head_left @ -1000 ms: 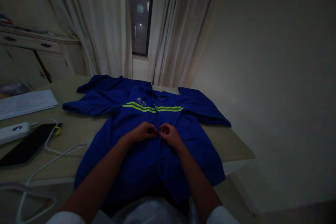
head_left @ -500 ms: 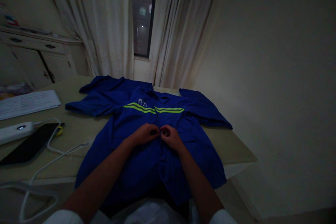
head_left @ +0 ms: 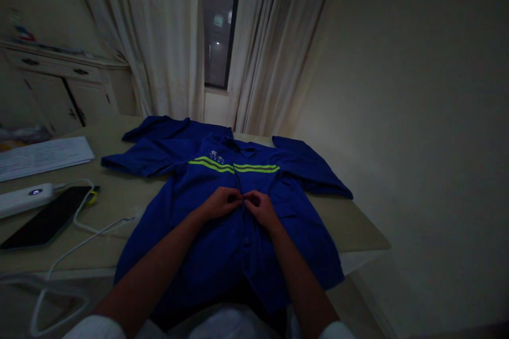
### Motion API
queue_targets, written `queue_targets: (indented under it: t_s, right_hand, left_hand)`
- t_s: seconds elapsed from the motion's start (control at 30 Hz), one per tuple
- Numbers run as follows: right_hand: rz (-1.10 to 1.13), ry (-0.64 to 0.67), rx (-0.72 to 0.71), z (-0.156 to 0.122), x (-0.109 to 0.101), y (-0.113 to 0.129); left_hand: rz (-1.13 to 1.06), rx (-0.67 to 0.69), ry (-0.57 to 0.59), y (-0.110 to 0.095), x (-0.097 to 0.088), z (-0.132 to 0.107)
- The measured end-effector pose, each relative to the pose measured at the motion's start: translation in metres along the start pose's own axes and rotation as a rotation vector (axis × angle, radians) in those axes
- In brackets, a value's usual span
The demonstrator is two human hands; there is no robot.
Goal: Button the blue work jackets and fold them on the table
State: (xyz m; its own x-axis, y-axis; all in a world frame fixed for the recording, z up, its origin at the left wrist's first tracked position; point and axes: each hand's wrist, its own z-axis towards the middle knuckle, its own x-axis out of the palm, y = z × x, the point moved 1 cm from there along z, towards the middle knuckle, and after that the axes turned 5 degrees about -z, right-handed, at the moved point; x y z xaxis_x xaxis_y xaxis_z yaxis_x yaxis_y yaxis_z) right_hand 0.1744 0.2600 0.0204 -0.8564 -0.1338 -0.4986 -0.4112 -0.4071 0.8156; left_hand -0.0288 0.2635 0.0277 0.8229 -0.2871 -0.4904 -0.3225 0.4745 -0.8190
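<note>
A blue short-sleeved shirt (head_left: pixel 199 212) with two yellow-green chest stripes lies spread face up on a pale table (head_left: pixel 350 228), its hem hanging over the near edge. My left hand (head_left: pixel 220 202) and my right hand (head_left: pixel 260 206) meet at the shirt's front placket, just below the stripes. Both hands are closed in a pinch on the placket's edges, fingertips touching. What lies between the fingertips is too small and dark to see.
On the table's left lie a dark phone (head_left: pixel 45 220), a white power bank (head_left: pixel 24 198) with white cables (head_left: pixel 79 238), and a sheet of paper (head_left: pixel 43 153). A cabinet (head_left: pixel 59 90) stands at far left; curtains (head_left: pixel 167 37) frame a dark window behind.
Both hands stay pinched at the placket; they have closed a little tighter together. The view has shifted slightly, so everything sits a bit lower and to the right.
</note>
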Motion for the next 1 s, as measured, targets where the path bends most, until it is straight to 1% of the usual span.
queue_targets:
  t_s: [0.2,0.43,0.5,0.7,0.83,1.0]
  right_hand:
    - [-0.044,-0.075,-0.012,-0.001,-0.001,-0.004]
    - [-0.030,-0.039,-0.054,0.000,-0.003,-0.005]
    - [-0.031,-0.041,-0.059,-0.001,-0.003,-0.003]
    - [-0.082,-0.056,-0.100,-0.003,0.001,0.000]
    - [-0.122,-0.086,-0.122,-0.004,0.002,0.002]
    - [-0.145,-0.117,-0.132,-0.005,0.001,0.004]
  left_hand:
    - [-0.072,-0.022,-0.024,0.001,-0.004,0.003]
    - [-0.180,-0.088,-0.030,0.007,-0.005,0.005]
    - [-0.225,-0.089,-0.031,0.010,-0.004,0.006]
    - [-0.281,-0.089,-0.016,0.015,-0.003,0.007]
    - [-0.329,-0.100,-0.003,0.014,-0.004,0.006]
    - [-0.356,-0.145,-0.022,0.013,-0.001,0.008]
